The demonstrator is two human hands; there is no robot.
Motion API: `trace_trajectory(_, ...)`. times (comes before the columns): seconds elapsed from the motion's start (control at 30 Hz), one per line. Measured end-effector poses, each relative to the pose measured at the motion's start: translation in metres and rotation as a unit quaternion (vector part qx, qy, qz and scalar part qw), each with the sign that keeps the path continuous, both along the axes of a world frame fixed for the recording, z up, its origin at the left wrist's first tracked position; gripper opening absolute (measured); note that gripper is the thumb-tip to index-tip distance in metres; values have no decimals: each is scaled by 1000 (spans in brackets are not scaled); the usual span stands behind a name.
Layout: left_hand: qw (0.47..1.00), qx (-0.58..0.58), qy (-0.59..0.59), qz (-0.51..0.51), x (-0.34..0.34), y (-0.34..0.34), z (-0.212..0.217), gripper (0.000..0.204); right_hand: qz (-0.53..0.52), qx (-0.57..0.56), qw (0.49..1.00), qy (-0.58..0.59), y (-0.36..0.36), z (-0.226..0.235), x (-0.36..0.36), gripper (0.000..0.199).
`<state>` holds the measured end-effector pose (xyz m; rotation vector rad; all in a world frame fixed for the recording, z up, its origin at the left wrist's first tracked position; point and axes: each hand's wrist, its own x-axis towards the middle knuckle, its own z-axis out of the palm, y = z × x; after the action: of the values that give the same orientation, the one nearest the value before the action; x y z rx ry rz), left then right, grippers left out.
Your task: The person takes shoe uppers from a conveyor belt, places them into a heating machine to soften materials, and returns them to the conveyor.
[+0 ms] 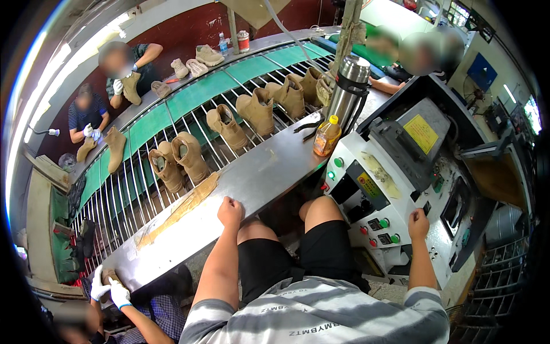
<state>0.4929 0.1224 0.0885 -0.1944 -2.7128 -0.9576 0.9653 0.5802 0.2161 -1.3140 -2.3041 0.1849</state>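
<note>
Machine point(395, 172) stands at the right end of the bench point(269, 169), against its near edge. Right hand point(419, 224) loosely curled above the machine's front; no object seen in it, though the palm is hidden. Left hand point(230, 212) balled in a fist over the bench's near edge, apparently empty; contact with the metal cannot be told. Hazards, as judged: the buttons point(384, 222) lie within easy reach of the right forearm, so a careless drop of that arm might press one unintended. Bottle point(327, 137) sits at the bench's right end, close to the near edge and just beside the machine; an elbow swung from the left could topple it, and if the cap leaked, liquid would run onto the panel. Flask point(344, 94) behind it is tall, likely to go over with a harder knock. Boots point(190, 159) stand upright on the rack point(117, 212) along the bench's far edge; gaps between bars give uneven footing, so a shove could tip one into its neighbour.
</note>
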Motion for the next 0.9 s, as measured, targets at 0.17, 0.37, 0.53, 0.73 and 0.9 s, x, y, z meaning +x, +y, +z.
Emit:
trace_trajectory(0.17, 1000, -14, -11, -5, -1, -2, 2, 9, -7, 19, 1000, 12, -2, -5, 3, 11)
trace_trajectory(0.37, 1000, -5, 5, 3, 0, -4, -3, 10, -79, 81, 990, 87, -1, -18, -15, 24)
trace_trajectory(0.53, 1000, 1, 7, 6, 2, -4, -6, 8, -94, 67, 984, 133, 73, 10, -90, 66)
trace_trajectory(0.73, 1000, -2, -1, 8, 4, -2, 2, 7, -204, -176, 945, 187, 186, 94, -191, 111)
trace_trajectory(0.9, 1000, -8, 2, 24, 3, 3, -2, 5, -251, -284, 917, 127, 257, 74, -214, 123)
